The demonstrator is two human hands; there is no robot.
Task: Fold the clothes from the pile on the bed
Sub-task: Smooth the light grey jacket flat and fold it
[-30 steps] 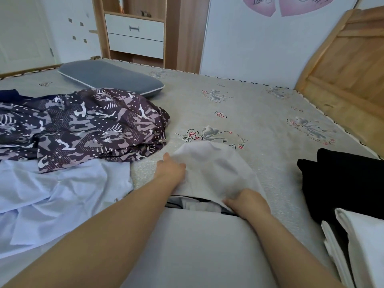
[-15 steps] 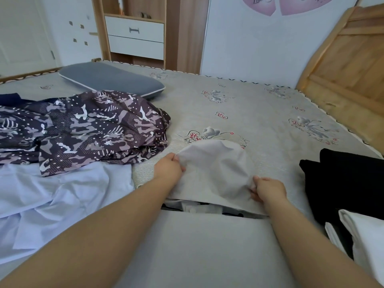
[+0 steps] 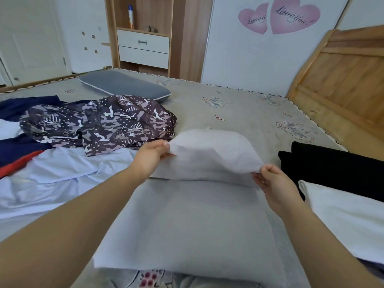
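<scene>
Hands are both working the pale grey garment, which is lying flat on the bed right in front of the person. Left hand is pinching the far-left corner of the top flap betw. thumb & fingers; right hand is pinching the far-right corner, fingers curled round the fabric edge. Flap is being held raised off the bed & arching toward the near part of the garment, w/ a fold line running across betw. the two hands.

To the left, the pile is sitting on the bed: camo-print garment lying on top, crumpled; light blue shirt spreading out under & in front of it; navy piece w/ red stripe at the far-left edge. Camo piece is just beside the left hand, maybe touching the flap, can't tell.

To the right, black folded garment is lying near the right hand, w/ a white folded item overlapping its near edge.

Grey pillow is resting at the far side of the bed. Wooden headboard is standing at right; heart stickers are showing on the wall behind.
</scene>
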